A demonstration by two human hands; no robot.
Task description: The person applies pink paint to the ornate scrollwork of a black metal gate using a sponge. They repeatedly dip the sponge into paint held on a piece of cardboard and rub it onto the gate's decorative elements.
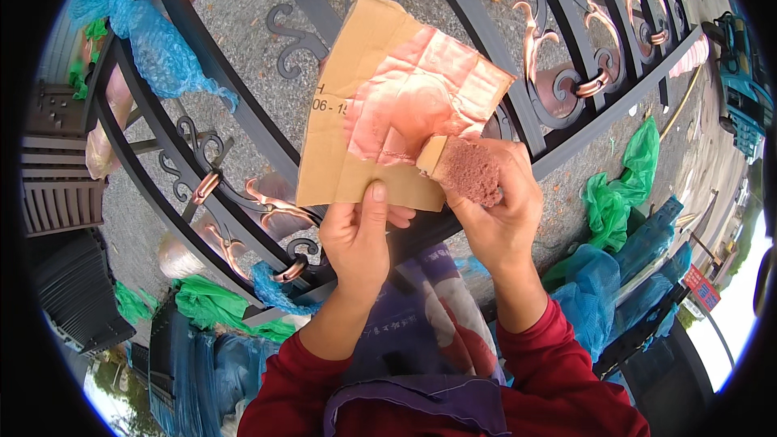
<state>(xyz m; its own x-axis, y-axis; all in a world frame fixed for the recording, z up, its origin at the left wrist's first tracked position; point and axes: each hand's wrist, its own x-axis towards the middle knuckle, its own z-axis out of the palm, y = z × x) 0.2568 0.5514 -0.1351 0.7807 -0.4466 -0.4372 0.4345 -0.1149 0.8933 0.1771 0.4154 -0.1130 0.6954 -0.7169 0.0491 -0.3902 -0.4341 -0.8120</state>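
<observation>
My left hand (358,244) grips the lower edge of a piece of brown cardboard (333,133), thumb on top and fingers underneath. A wide smear of shiny copper-pink paint (417,97) covers much of the cardboard's face. In my right hand (514,214) is a small reddish-brown sponge (471,173), pinched between thumb and fingers. The sponge's tan edge is against or just above the lower right of the painted area; contact cannot be made out. Beneath both hands lies a dark metal gate panel (469,12) with scrolls, some of them copper-coloured (596,85).
Crumpled blue wrap (158,48) hangs on the panel's far left bar. Green plastic (623,194) lies to the right, beside blue-wrapped pieces (587,295). More green wrap (214,301) is at the lower left, near stacked dark metal panels (73,275). A blue vehicle (738,89) stands far right.
</observation>
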